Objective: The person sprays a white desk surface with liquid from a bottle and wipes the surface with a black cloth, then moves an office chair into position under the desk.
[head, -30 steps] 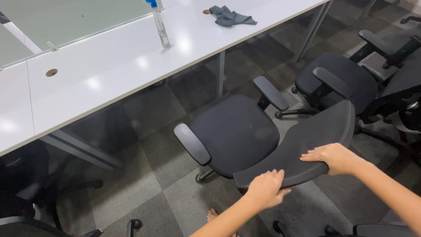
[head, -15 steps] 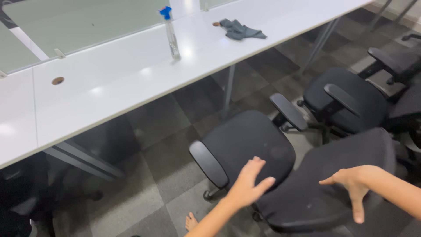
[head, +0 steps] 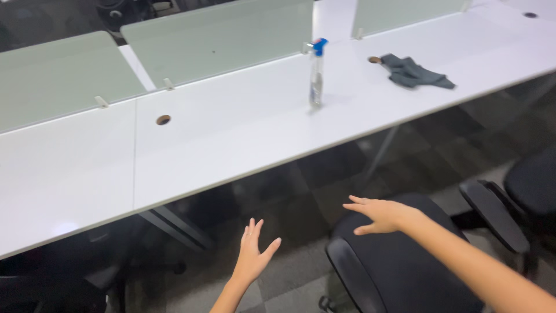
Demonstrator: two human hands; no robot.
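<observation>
Fingers of both hands are spread wide and hold nothing. The right hand (head: pixel 382 215) hovers palm-down over the front of a black chair (head: pixel 399 266), at or just above its seat; whether it touches cannot be told. The left hand (head: pixel 253 255) is raised, palm turned to the right, over the floor (head: pixel 289 278), a little to the left of the chair and clear of it.

The chair stands at the lower right, just short of the desk's edge, with a padded armrest (head: pixel 347 272) on its near left side. A second black chair (head: pixel 530 191) stands at the right edge, its armrest (head: pixel 492 211) pointing toward the first.

On the long white desk (head: pixel 220 145) a clear spray bottle (head: pixel 316 72) with a blue-and-white trigger head stands upright; it shows no label that can be made out. To its right, well apart, a crumpled grey cloth (head: pixel 414 72) lies next to a round cable hole (head: pixel 375 59). Another cable hole (head: pixel 163 120) sits further left.

Pale green frosted screens (head: pixel 214 37) run along the desk's back edge, held by small white clips. The desk is made of sections joined at seams and stands on grey metal legs (head: pixel 174 226). The floor beneath is carpet in dark and lighter grey squares. A dark chair base (head: pixel 52 284) shows under the desk at the lower left.
</observation>
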